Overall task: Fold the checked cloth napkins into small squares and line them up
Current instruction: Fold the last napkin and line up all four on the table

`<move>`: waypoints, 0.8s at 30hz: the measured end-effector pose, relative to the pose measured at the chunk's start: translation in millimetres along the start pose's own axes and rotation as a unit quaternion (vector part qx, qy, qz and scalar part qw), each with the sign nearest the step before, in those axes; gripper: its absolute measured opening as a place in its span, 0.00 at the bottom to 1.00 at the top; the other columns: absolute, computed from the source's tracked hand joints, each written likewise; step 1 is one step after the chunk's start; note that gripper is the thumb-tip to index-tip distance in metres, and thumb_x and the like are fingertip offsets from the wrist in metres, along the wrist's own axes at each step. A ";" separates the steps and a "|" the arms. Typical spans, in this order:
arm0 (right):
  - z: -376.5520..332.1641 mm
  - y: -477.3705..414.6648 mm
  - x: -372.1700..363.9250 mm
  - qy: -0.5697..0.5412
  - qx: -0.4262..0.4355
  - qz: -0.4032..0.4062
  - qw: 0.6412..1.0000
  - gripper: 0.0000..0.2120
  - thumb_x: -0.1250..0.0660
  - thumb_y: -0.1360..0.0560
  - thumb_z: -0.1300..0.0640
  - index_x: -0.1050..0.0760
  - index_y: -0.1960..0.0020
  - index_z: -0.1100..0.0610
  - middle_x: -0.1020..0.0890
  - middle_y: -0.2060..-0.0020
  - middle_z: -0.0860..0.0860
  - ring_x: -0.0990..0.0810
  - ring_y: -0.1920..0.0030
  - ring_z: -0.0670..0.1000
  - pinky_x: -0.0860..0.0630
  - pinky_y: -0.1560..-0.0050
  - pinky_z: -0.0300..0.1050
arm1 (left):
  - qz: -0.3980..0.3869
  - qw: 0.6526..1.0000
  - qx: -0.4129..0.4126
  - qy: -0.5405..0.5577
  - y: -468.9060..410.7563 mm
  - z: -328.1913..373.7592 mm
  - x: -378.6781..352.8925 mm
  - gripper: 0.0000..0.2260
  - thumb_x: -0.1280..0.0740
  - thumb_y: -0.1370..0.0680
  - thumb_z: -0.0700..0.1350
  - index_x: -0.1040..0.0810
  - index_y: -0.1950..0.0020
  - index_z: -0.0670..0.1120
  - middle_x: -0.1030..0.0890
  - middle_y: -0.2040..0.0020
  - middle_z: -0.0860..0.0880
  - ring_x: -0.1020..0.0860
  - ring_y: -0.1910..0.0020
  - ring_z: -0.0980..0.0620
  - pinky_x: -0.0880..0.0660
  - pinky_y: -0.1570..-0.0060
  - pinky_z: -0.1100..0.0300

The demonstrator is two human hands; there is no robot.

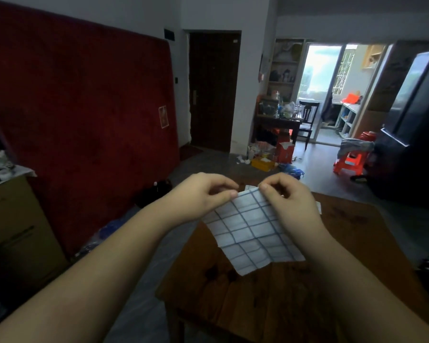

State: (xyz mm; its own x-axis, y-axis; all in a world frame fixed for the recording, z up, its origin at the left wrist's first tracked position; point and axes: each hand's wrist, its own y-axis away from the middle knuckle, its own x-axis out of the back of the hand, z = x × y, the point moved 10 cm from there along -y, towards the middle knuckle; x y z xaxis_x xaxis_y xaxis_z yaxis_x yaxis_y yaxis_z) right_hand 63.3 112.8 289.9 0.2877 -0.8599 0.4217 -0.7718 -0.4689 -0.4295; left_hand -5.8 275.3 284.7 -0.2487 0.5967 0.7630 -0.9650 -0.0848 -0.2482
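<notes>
The person held one checked napkin (248, 231) up over the wooden table (344, 256), near its ten o'clock corner. The cloth was thin and white, crossed by blue lines into a grid of squares, soft and faintly creased. It hung as a skewed diamond, with its lowest corner pointing to six o'clock. Whether that corner touched the tabletop, I could not tell.

The left hand (203, 194) pinched the napkin's upper edge between thumb and forefinger, with the other fingers curled under. The right hand (286, 201) gripped the same edge just beside it, at about one o'clock of the cloth, thumb on top and fingers folded behind. The two thumbs were close together, with a narrow strip of cloth between them.

The table was dark, glossy brown board with knots and grain showing. Behind the right hand, at the table's twelve o'clock edge, a small scrap of white (249, 187) showed, too hidden to name.

At nine o'clock a tall deep-red slab (79, 107) with a plush, velvety face leaned against the wall. Below it stood a plain cardboard box (18, 231).
</notes>
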 end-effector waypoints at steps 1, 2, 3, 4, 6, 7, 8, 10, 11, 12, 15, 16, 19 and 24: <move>-3.5 1.7 -5.3 -0.001 0.003 -0.010 1.000 0.05 0.33 0.21 0.56 0.21 0.54 0.48 0.19 0.57 0.44 0.23 0.55 0.37 0.30 0.56 0.35 | -0.008 1.000 -0.012 0.001 -2.7 8.2 -4.4 0.13 0.33 0.20 0.56 0.20 0.37 0.57 0.17 0.44 0.59 0.21 0.45 0.65 0.23 0.41 0.61; -6.4 3.2 -9.7 -0.006 0.005 -0.017 1.000 0.05 0.33 0.21 0.56 0.21 0.54 0.48 0.19 0.56 0.44 0.23 0.54 0.37 0.30 0.56 0.35 | -0.013 1.000 -0.023 -0.001 -5.2 15.6 -9.3 0.13 0.33 0.21 0.57 0.19 0.37 0.57 0.17 0.45 0.59 0.21 0.46 0.65 0.23 0.43 0.62; -9.0 4.4 -12.9 -0.011 0.009 -0.022 1.000 0.05 0.33 0.21 0.56 0.21 0.54 0.48 0.18 0.57 0.44 0.22 0.54 0.38 0.29 0.56 0.35 | -0.016 0.999 -0.034 -0.006 -7.4 21.1 -14.0 0.13 0.33 0.21 0.58 0.19 0.38 0.56 0.16 0.47 0.58 0.20 0.48 0.64 0.22 0.45 0.61; -10.5 5.5 -14.5 -0.015 0.012 -0.023 1.000 0.05 0.32 0.22 0.57 0.20 0.54 0.48 0.18 0.57 0.45 0.22 0.54 0.39 0.28 0.56 0.35 | -0.017 0.999 -0.041 -0.014 -8.6 24.9 -18.1 0.13 0.33 0.20 0.57 0.19 0.39 0.56 0.16 0.49 0.57 0.20 0.50 0.63 0.22 0.48 0.60; -10.7 6.5 -13.8 -0.013 0.016 -0.019 1.000 0.06 0.33 0.22 0.57 0.20 0.55 0.48 0.18 0.57 0.45 0.21 0.54 0.40 0.28 0.55 0.35 | -0.010 0.999 -0.045 -0.017 -8.4 26.0 -23.8 0.11 0.34 0.19 0.55 0.17 0.42 0.53 0.16 0.54 0.54 0.20 0.54 0.59 0.22 0.52 0.54; -10.6 7.0 -12.1 -0.009 0.016 -0.016 1.000 0.06 0.33 0.21 0.57 0.20 0.55 0.48 0.18 0.57 0.45 0.21 0.54 0.40 0.28 0.55 0.34 | -0.006 0.999 -0.043 -0.011 -7.3 23.7 -25.7 0.10 0.34 0.19 0.54 0.17 0.45 0.52 0.16 0.55 0.53 0.20 0.55 0.57 0.22 0.52 0.51; -10.5 7.2 -10.0 -0.007 0.014 -0.013 1.000 0.06 0.33 0.21 0.57 0.20 0.54 0.48 0.18 0.57 0.45 0.22 0.54 0.39 0.29 0.56 0.31 | -0.004 0.999 -0.038 -0.007 -5.3 20.0 -27.4 0.10 0.35 0.19 0.54 0.16 0.47 0.50 0.16 0.56 0.52 0.19 0.56 0.56 0.22 0.52 0.48; -7.0 7.1 -5.5 -0.006 0.000 -0.006 1.000 0.05 0.34 0.21 0.56 0.21 0.53 0.49 0.19 0.56 0.44 0.23 0.54 0.37 0.29 0.58 0.27 | -0.006 1.000 -0.018 -0.004 0.9 7.5 -30.9 0.11 0.35 0.18 0.53 0.16 0.50 0.49 0.17 0.57 0.51 0.19 0.57 0.55 0.23 0.51 0.46; -3.8 6.6 -3.5 -0.008 -0.008 -0.002 1.000 0.05 0.34 0.21 0.56 0.20 0.53 0.49 0.19 0.56 0.44 0.23 0.55 0.37 0.29 0.59 0.27 | -0.006 1.000 -0.007 0.004 5.1 -0.6 -31.7 0.10 0.36 0.18 0.52 0.16 0.50 0.50 0.16 0.57 0.52 0.19 0.56 0.56 0.23 0.50 0.46; -0.4 6.2 -2.7 -0.010 -0.016 0.000 1.000 0.05 0.34 0.20 0.56 0.20 0.52 0.50 0.19 0.56 0.44 0.23 0.55 0.37 0.29 0.58 0.29 | -0.002 1.000 0.002 0.013 10.5 -9.1 -31.2 0.10 0.36 0.18 0.51 0.16 0.50 0.51 0.16 0.56 0.53 0.19 0.55 0.57 0.22 0.49 0.47; 8.6 5.2 -3.3 -0.013 -0.038 0.001 0.999 0.05 0.34 0.20 0.54 0.20 0.51 0.49 0.18 0.55 0.44 0.22 0.54 0.38 0.28 0.54 0.37 | 0.004 0.998 0.035 0.044 29.9 -35.8 -27.8 0.09 0.35 0.17 0.50 0.15 0.47 0.52 0.15 0.54 0.56 0.19 0.53 0.61 0.21 0.46 0.50; 10.8 4.8 -3.6 -0.012 -0.042 0.003 0.999 0.05 0.34 0.20 0.54 0.20 0.51 0.48 0.18 0.55 0.44 0.22 0.54 0.38 0.28 0.54 0.38 | 0.003 0.998 0.046 0.052 37.3 -44.4 -26.7 0.09 0.35 0.17 0.49 0.15 0.46 0.52 0.15 0.53 0.57 0.19 0.52 0.62 0.21 0.45 0.52; 12.1 6.1 -8.2 -0.008 -0.050 0.004 0.999 0.05 0.35 0.20 0.53 0.20 0.50 0.47 0.18 0.55 0.43 0.22 0.53 0.41 0.28 0.53 0.39 | 0.007 0.996 0.056 0.067 56.3 -61.6 -22.6 0.10 0.36 0.17 0.48 0.15 0.43 0.51 0.14 0.50 0.58 0.18 0.51 0.62 0.22 0.45 0.56; 5.9 8.8 -16.2 -0.021 -0.048 0.014 0.999 0.05 0.35 0.20 0.53 0.20 0.51 0.47 0.19 0.54 0.44 0.22 0.52 0.43 0.27 0.53 0.41 | -0.011 0.995 0.079 0.059 70.9 -81.2 -18.4 0.11 0.35 0.17 0.49 0.16 0.40 0.52 0.15 0.47 0.59 0.19 0.48 0.64 0.22 0.41 0.55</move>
State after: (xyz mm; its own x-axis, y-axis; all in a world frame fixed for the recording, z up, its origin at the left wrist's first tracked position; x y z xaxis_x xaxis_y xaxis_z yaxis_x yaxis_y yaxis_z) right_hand 55.2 121.4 274.6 0.2872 -0.8807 0.3766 -0.8299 -0.4251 -0.3614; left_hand -62.9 323.2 204.7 -0.2257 0.6877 0.6900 -0.9733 -0.1903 -0.1286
